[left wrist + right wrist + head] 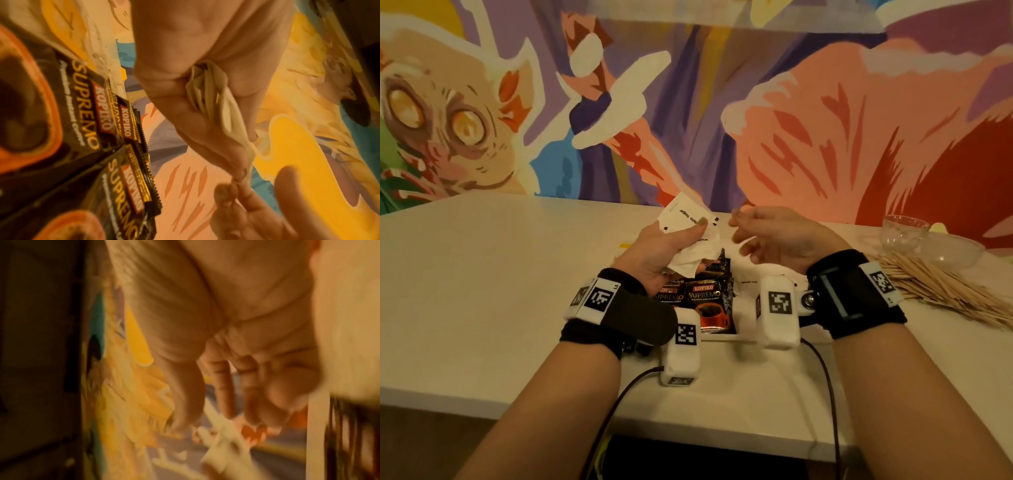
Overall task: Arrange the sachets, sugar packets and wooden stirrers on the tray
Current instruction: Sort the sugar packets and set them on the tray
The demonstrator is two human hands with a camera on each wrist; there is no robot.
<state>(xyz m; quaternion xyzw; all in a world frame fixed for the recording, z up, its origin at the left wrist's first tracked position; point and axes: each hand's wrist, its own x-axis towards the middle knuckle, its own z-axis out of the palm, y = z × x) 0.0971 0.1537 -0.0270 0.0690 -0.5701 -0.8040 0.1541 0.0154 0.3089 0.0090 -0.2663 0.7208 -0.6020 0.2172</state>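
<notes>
My left hand (pixel 681 236) grips a crumpled bunch of white sugar packets (pixel 681 212) above the far end of the white tray (pixel 722 337). In the left wrist view the packets (pixel 207 91) are bunched between thumb and fingers. Just right of the packets hovers my right hand (pixel 750 233), with relaxed fingers that hold nothing; its wrist view is blurred. Black Kopiko coffee sachets (pixel 710 305) (pixel 82 100) lie overlapped in the tray. A pile of wooden stirrers (pixel 941 291) lies on the table at the right.
Two clear glass bowls (pixel 904 228) (pixel 959 251) stand at the back right, behind the stirrers. More white packets (pixel 750 282) lie right of the coffee sachets. A painted wall runs along the table's far edge. Cables hang over the near edge.
</notes>
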